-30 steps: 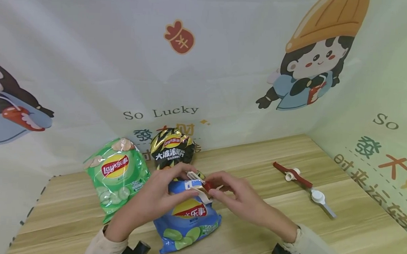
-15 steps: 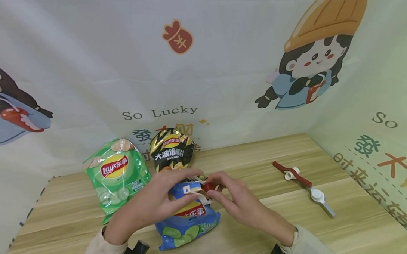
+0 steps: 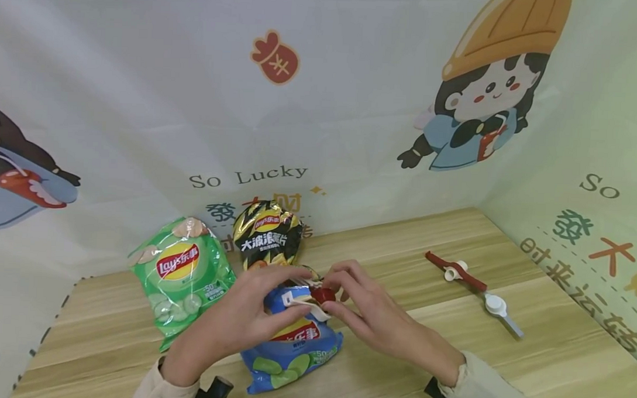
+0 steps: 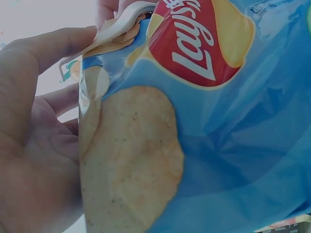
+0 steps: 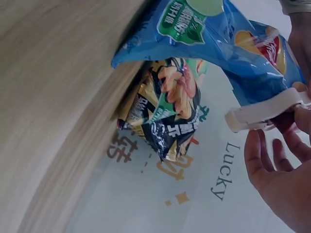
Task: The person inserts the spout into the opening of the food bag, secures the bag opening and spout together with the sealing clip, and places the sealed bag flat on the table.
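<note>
A blue Lay's chip bag (image 3: 292, 362) stands on the table, its top edge between my two hands. A white bag clip (image 3: 311, 310) with a red cap (image 3: 323, 295) lies across that top edge. My left hand (image 3: 241, 304) grips the clip's left end and the bag's corner between thumb and fingers. With thumb and fingertips, my right hand (image 3: 375, 306) pinches the clip at the red cap. In the right wrist view the white clip (image 5: 262, 110) runs along the bag's top, with right fingers curled below it. The left wrist view shows the left thumb at the strip's end.
A green chip bag (image 3: 181, 270) leans at the left, and a black-and-gold chip bag (image 3: 267, 235) stands behind the blue one. Two more clips lie to the right, one red (image 3: 455, 271), one grey (image 3: 504, 314). A printed cloth (image 3: 363, 136) hangs behind the table.
The white strip that stuck up by the left fingertips has come down toward the bag's top. The right fingers have shifted on the red cap, which shows more now.
</note>
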Available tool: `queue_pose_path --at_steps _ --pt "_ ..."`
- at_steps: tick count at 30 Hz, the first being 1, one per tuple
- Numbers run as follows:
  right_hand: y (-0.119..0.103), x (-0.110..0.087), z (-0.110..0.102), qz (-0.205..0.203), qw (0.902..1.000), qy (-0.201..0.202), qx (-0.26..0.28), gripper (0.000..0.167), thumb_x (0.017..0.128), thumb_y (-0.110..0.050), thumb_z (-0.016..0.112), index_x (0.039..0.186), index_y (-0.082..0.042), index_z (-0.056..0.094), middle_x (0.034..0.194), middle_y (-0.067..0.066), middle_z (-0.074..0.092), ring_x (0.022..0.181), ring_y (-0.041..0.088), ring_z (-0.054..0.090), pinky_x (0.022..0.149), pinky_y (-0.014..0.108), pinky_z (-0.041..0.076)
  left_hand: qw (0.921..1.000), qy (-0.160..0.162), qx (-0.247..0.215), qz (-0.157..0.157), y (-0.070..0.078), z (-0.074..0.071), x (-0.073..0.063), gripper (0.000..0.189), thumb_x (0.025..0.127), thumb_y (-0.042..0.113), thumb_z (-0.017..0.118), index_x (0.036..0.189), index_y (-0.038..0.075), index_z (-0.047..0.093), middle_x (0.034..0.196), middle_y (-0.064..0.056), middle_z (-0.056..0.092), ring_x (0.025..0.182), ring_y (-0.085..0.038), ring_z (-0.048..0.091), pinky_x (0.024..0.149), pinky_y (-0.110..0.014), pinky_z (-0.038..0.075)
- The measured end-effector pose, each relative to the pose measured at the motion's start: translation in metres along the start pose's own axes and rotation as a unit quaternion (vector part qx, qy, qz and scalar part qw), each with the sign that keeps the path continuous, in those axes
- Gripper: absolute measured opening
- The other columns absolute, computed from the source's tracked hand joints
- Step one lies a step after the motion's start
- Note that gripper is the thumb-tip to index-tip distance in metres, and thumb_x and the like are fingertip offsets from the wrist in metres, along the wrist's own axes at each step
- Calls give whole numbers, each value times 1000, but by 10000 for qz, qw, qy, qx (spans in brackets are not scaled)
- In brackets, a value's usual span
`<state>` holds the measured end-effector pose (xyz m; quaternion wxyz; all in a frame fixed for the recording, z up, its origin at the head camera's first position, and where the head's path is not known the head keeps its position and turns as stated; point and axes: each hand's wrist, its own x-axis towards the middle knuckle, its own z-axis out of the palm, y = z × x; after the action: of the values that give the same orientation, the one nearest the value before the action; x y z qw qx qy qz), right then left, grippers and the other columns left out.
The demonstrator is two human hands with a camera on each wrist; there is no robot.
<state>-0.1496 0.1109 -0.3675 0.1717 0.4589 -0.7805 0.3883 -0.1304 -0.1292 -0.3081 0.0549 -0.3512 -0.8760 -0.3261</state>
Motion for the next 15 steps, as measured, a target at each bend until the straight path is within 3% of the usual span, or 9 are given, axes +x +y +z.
queue_pose_path --at_steps 9,15 --pt "3 -2 12 -55 9990 344 281 20 101 -10 57 120 -6 53 115 3 55 99 12 56 81 25 53 9997 66 214 27 -2 -3 -1 35 93 36 70 122 17 66 117 3 69 98 -11 64 76 -26 54" --pt "1 -2 19 -162 9975 589 363 22 98 -1 58 119 -2 53 112 5 54 98 15 55 82 28 53 9998 -18 187 -97 -3 -4 -2 34 94 37 70 121 18 67 113 6 69 97 -9 64 77 -27 55"
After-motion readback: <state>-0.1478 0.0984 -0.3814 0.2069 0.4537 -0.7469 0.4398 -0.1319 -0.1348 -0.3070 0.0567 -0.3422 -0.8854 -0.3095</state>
